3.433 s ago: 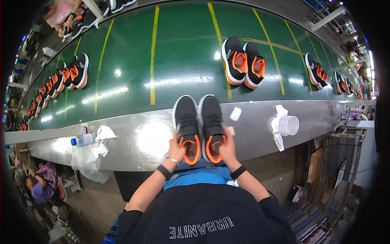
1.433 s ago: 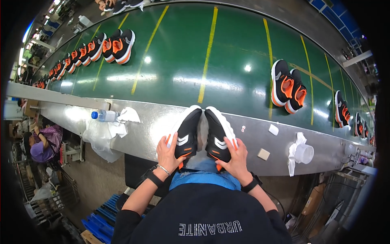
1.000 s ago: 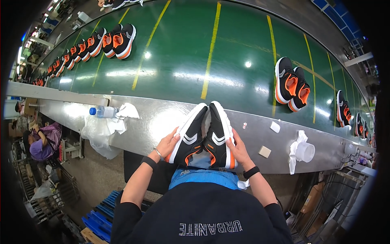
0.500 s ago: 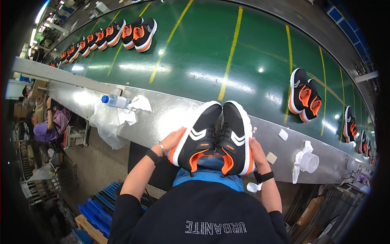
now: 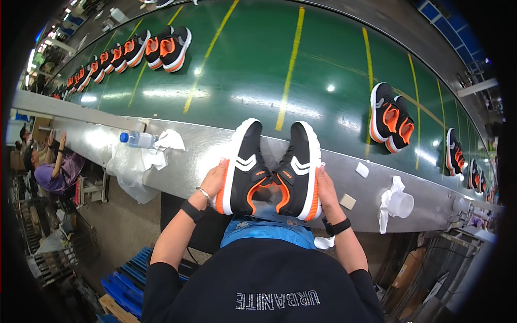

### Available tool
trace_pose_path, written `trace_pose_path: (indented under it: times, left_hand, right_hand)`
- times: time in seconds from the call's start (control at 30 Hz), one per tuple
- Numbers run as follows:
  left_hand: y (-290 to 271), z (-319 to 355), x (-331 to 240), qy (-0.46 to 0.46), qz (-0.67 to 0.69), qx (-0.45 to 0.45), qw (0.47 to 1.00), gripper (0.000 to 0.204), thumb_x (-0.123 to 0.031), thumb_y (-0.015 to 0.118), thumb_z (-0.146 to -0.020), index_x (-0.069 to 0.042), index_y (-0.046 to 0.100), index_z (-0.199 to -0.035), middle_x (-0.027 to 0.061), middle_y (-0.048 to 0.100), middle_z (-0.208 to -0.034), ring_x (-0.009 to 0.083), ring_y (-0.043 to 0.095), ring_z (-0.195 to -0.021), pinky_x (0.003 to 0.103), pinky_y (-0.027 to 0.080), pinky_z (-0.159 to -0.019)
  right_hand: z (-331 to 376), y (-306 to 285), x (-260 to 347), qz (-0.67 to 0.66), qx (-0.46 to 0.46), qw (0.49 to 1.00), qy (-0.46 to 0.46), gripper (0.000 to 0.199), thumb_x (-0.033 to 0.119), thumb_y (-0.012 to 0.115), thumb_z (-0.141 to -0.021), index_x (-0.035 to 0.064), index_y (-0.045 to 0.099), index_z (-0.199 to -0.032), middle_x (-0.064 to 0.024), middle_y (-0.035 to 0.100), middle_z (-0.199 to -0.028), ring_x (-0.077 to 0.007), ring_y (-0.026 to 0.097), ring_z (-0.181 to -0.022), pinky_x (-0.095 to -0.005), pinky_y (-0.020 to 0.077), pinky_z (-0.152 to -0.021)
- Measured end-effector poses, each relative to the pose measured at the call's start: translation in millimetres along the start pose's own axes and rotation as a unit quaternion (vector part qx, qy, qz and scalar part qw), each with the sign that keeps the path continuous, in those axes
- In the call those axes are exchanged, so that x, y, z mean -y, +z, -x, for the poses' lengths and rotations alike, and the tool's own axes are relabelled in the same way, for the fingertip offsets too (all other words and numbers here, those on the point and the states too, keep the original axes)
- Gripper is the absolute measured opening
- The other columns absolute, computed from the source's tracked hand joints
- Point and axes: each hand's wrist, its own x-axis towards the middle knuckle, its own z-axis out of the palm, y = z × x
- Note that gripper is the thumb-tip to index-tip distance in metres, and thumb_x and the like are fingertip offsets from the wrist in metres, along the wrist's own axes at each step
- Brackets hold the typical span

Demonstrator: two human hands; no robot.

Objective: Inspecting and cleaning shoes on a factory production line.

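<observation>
My left hand (image 5: 216, 180) is closed on the outer side of a black sneaker (image 5: 246, 167) with a white sole, orange lining and orange heel. My right hand (image 5: 326, 189) grips the matching sneaker (image 5: 299, 169) the same way. Both shoes are held up side by side in front of my body, toes pointing away from me. Their toes stand apart, while their inner sides meet or nearly meet around the straps. The fingers under the soles are mostly hidden.
A green conveyor belt (image 5: 237, 81) with yellow lines carries several similar shoes (image 5: 129, 51) at left and a pair (image 5: 391, 121) at right. Along the metal ledge (image 5: 199, 145) lie a water bottle (image 5: 137, 140), white tissue, a beige block (image 5: 347, 201) and a plastic cup (image 5: 400, 205). Another person (image 5: 54, 169) sits far left.
The two shoes have turned so that their toes have spread apart, and their heel openings have come closer together. Both hands keep their hold. The whole view has shifted slightly.
</observation>
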Motion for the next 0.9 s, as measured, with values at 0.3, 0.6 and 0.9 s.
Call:
trace_pose_path:
  times: [0.3, 0.6, 0.9]
  left_hand:
    - [0.3, -20.8, 16.2, -0.094, 0.242, 0.023, 0.966, 0.059, -0.05, 0.029, -0.09, -0.002, 0.043, -0.122, 0.0124, 0.055, -0.113, 0.0209, 0.056, -0.099, 0.03, 0.045, -0.085]
    - [23.1, -30.3, -5.5, -0.046, 0.493, 0.078, 0.865, 0.056, -0.046, 0.028, -0.091, -0.003, 0.039, -0.125, 0.0129, 0.051, -0.12, 0.0255, 0.051, -0.107, 0.036, 0.04, -0.092]
    - [38.0, -27.6, 0.2, -0.089, 0.545, 0.12, 0.825, 0.056, -0.046, 0.024, -0.092, -0.004, 0.037, -0.127, 0.0121, 0.047, -0.125, 0.0274, 0.048, -0.111, 0.039, 0.037, -0.096]
  right_hand:
    - [-7.1, 2.3, 4.5, -0.194, -0.003, 0.979, 0.056, 0.057, 0.046, 0.031, -0.092, -0.0026, 0.044, -0.119, -0.0112, 0.054, -0.111, -0.0172, 0.053, -0.1, -0.0282, 0.041, -0.087]
    - [-24.1, 21.4, -2.0, -0.399, 0.007, 0.915, 0.05, 0.052, 0.044, 0.03, -0.092, 0.0033, 0.041, -0.122, -0.0103, 0.052, -0.117, -0.0216, 0.052, -0.104, -0.0325, 0.0417, -0.09]
    - [-19.7, 36.5, -6.8, -0.462, 0.046, 0.883, 0.063, 0.051, 0.043, 0.025, -0.093, 0.0044, 0.04, -0.123, -0.0107, 0.05, -0.12, -0.0254, 0.05, -0.108, -0.0368, 0.0403, -0.093]
